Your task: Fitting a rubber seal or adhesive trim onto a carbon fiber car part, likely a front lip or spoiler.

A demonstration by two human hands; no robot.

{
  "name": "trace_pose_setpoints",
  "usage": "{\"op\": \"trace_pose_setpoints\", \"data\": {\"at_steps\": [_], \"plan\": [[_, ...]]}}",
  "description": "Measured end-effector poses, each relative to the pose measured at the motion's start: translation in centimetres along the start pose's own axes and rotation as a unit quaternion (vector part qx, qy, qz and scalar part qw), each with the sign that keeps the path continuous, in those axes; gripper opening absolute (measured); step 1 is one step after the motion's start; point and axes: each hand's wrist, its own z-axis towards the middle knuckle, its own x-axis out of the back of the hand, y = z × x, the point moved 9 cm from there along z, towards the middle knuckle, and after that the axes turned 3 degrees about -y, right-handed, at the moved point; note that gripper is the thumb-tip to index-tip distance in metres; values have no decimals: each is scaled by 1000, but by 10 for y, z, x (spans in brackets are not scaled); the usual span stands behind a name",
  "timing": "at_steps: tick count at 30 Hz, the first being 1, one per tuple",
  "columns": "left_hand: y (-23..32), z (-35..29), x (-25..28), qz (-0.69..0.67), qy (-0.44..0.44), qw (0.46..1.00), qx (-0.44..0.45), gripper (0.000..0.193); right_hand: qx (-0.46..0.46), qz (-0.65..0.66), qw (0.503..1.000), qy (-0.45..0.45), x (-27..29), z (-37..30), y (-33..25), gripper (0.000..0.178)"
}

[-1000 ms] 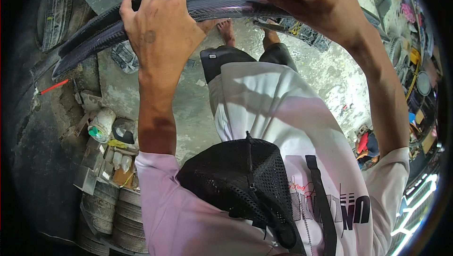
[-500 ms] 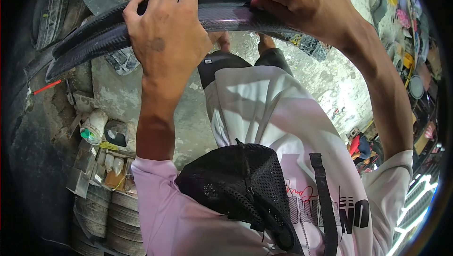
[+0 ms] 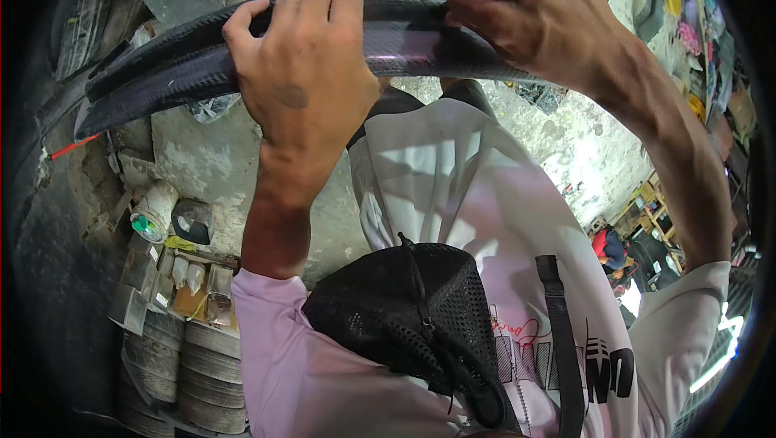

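Black curved strip, probably light and stiff; best held by its edges. Left fingers clamp it; right fingers bunch, grip unclear.

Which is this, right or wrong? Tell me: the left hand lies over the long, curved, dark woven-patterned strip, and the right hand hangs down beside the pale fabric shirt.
Wrong about the right hand: the head view shows it raised at the strip, fingers curled, not hanging beside the shirt. The left hand does lie over the strip.
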Motion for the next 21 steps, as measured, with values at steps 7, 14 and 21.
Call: {"op": "trace_pose_setpoints", "data": {"at_steps": [7, 14, 21], "plan": [[-3, 0, -4, 23, -3, 1000, 10, 53, 1, 3, 997, 75, -5, -3, -3, 16], [-3, -3, -3, 16, 55, 998, 2, 32, -23, 45, 997, 63, -4, 0, 4, 17], [-3, 1, -4, 41, -29, 999, 12, 80, 17, 48, 999, -8, 7, 7, 5, 16]]}}
